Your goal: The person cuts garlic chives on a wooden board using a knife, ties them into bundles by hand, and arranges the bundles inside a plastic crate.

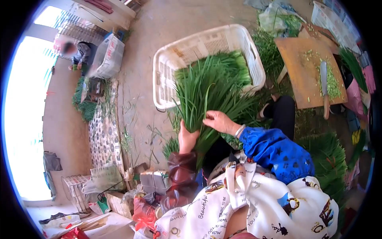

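Note:
A big bunch of long green leaves stands fanned out in front of me. My left hand is wrapped round its lower part. On the right side of the bunch, my right hand pinches a leaf between thumb and fingertips, near one yellowish blade. Just beyond is a white plastic basket, with more green bunches lying in it. The upper leaves of the held bunch overlap the basket's near side.
At the right, a wooden board carries a knife and chopped green bits. More leaves lie at the lower right. A person sits at the upper left beside a white crate. Bags and boxes crowd the lower left.

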Tool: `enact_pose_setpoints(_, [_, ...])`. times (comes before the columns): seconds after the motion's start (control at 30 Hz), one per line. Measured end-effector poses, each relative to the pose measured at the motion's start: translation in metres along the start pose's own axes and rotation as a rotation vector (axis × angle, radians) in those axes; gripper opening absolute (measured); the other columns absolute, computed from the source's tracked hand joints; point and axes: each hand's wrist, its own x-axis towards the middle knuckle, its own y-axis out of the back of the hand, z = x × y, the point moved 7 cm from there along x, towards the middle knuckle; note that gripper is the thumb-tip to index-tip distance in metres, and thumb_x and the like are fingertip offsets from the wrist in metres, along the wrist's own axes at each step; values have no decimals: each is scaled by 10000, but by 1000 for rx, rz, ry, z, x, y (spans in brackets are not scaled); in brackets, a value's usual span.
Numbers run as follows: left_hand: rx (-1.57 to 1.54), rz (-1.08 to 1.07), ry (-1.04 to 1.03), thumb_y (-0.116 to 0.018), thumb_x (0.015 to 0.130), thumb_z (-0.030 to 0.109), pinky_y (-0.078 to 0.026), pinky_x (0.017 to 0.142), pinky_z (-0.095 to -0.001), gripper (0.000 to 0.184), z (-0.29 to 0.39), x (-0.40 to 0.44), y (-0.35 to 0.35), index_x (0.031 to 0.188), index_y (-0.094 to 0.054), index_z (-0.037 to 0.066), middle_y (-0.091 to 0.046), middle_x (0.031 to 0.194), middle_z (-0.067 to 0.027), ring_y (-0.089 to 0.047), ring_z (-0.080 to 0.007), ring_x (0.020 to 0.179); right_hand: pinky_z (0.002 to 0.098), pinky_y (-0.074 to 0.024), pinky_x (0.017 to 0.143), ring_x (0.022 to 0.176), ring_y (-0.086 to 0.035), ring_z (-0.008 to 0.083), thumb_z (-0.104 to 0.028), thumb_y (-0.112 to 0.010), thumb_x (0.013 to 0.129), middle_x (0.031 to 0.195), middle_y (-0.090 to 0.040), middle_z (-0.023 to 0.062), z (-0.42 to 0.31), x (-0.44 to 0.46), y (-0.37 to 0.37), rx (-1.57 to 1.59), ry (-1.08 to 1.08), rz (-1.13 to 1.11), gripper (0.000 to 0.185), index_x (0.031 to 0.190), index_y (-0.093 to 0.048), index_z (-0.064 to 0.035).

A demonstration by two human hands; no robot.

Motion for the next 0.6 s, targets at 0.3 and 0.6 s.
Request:
enact_pose_setpoints(0.3, [157,-66,-38,-653,611,276,-434,763,-414,766,8,-5,-7,1248,-309,23,-567,921,-260,-548,-389,889,243,-436,637,640,-522,77,-124,-649,683,683,-621,21,7,6,-16,-52,-138,-427,154,764,-635,7])
enact_pose_setpoints(0.6, [163,-42,-98,-657,599,285,-437,759,-415,770,12,-5,-6,1239,-313,29,-569,915,-259,-554,-392,873,277,-433,710,740,-576,153,-207,-667,653,808,-641,98,43,9,-27,28,-57,-330,305,888,-626,-17])
